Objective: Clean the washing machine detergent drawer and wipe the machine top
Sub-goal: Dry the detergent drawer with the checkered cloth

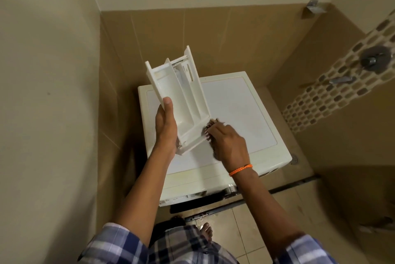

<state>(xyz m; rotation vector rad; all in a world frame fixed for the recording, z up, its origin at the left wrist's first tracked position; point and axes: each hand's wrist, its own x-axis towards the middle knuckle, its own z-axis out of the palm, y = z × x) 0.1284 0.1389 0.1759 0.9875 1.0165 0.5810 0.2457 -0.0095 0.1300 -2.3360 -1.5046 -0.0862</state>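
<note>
our left hand (165, 123) gripped the drawer (181, 97), its compartments bare, above the machine (245, 114); our right hand (227, 144) clutched a brush (210, 129) against it.

Left hand (165, 123) holds drawer (181, 101); right hand (227, 145) apparently grips brush (210, 128).

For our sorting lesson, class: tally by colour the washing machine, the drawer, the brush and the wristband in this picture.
White or cream: 2, the washing machine and the detergent drawer gripped by the left hand.
Brown: 1, the brush gripped by the right hand.
Orange: 1, the wristband.
Total: 4.
</note>
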